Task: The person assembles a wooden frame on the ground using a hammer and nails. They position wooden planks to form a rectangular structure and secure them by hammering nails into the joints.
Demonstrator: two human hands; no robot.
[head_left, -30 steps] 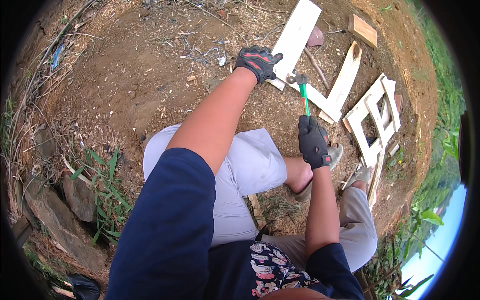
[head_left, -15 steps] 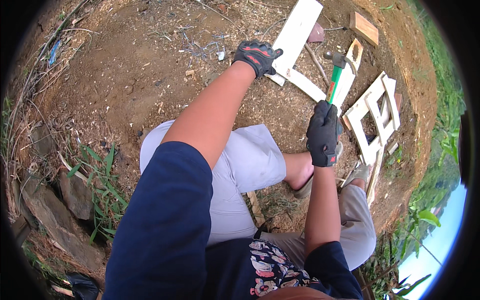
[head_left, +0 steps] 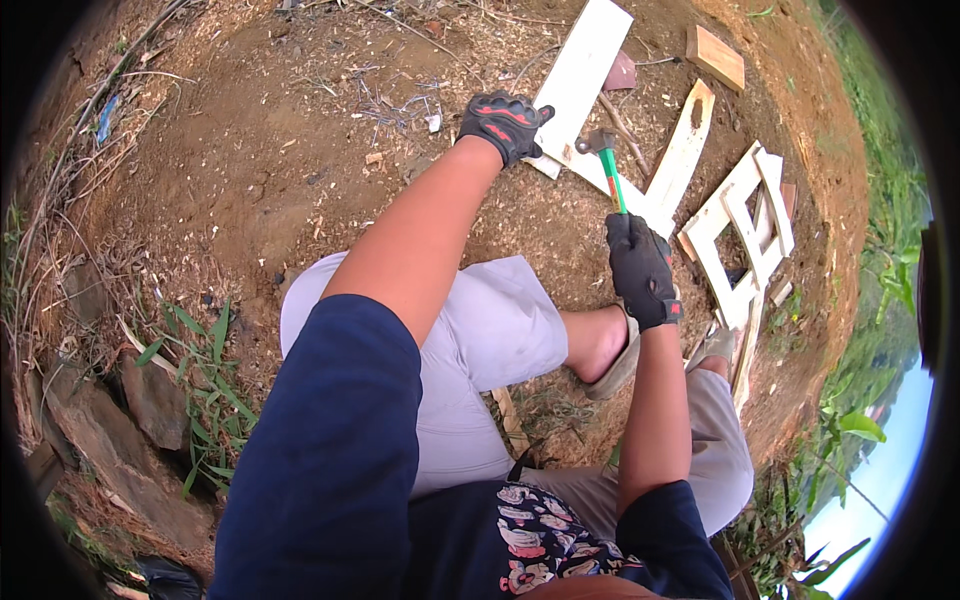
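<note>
My left hand point(head_left: 503, 126), in a black glove with red trim, is closed at the near end of a wide pale wooden board point(head_left: 587, 70), its thumb against the edge. A narrower wooden strip point(head_left: 588, 172) meets that end at an angle. My right hand point(head_left: 642, 268), also gloved in black, grips a hammer point(head_left: 615, 182) by its green handle. The hammer's dark metal head is over the joint of the board and strip; whether it touches the wood I cannot tell. My left fingertips are partly hidden.
Right of the hammer lies a board with a dark knot point(head_left: 684, 145). Beyond it are joined wooden frames point(head_left: 722, 222) and a brown wood block point(head_left: 716, 58). A stick point(head_left: 624, 130) lies beside the wide board. Rocks point(head_left: 150, 395) and grass stand at the left; my feet are near the wood.
The hammer has swung left and down, from over the knotted board to the joint near my left hand. My left hand has shifted slightly left together with the board.
</note>
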